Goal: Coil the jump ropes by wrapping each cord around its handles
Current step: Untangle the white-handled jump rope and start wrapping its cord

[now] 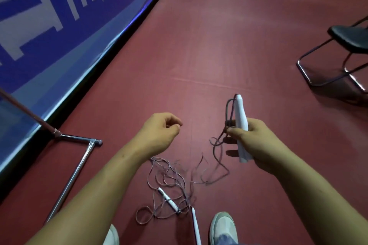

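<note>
Gripping the white handles (242, 123) upright in the right hand (256, 143), fingers (234, 131) curling tight around the middle, tips of the handles poking out above and below the fist. Pinning the dark cord (229, 113) under the thumb, looping it up just left of those fingers to the top of the handles and back down. Letting the rest dangle below the fingers and trail onto the red floor (219, 45).

Holding the left hand (159, 133) level with the right and apart from it, fingers (175, 125) curling inward, thumb and forefinger nearly meeting. Pinching something thin or nothing at all, impossible telling from here.

Looking down at a second rope (169, 181) sprawling in a tangle on the floor, below and between both sets of fingers. Spotting its loose handles (168, 199) lying in the tangle, one slanting under the left fingers, the other pointing down between two pale shoes (223, 226).

Catching a black chair (348, 40) far right of the right fingers, a metal stand (79, 165) left of the left fingers, and a blue barrier (59, 26) running along the floor beyond it.
</note>
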`<action>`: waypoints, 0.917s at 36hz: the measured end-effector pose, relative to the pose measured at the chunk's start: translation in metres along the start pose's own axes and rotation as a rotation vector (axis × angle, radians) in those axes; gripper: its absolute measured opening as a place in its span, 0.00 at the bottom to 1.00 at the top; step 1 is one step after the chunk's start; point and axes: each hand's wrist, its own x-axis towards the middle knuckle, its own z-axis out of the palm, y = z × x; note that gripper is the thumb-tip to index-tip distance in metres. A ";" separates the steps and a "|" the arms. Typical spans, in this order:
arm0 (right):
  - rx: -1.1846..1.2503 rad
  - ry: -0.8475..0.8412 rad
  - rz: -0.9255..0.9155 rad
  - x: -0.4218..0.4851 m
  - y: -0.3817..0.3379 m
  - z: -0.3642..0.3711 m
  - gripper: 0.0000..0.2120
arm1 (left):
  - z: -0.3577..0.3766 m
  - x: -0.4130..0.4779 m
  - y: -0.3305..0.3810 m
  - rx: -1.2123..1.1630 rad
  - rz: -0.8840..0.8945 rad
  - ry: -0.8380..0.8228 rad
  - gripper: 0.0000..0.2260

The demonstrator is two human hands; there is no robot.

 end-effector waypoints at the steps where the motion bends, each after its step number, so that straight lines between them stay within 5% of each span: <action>1: -0.005 -0.003 0.004 0.001 -0.001 0.000 0.04 | 0.001 0.000 0.000 -0.003 0.000 -0.010 0.07; 12: -0.417 0.195 -0.025 0.023 0.024 -0.014 0.03 | 0.005 -0.004 -0.016 0.054 -0.099 -0.062 0.07; 20: -0.173 -0.217 0.265 0.026 0.097 0.035 0.03 | 0.051 -0.025 -0.085 -0.018 -0.366 -0.375 0.08; 26: -0.107 -0.227 0.385 0.039 0.165 0.066 0.10 | 0.075 -0.022 -0.135 0.071 -0.444 -0.392 0.10; 33: -0.141 -0.130 0.471 0.069 0.254 0.088 0.05 | 0.124 -0.019 -0.226 0.238 -0.539 -0.454 0.09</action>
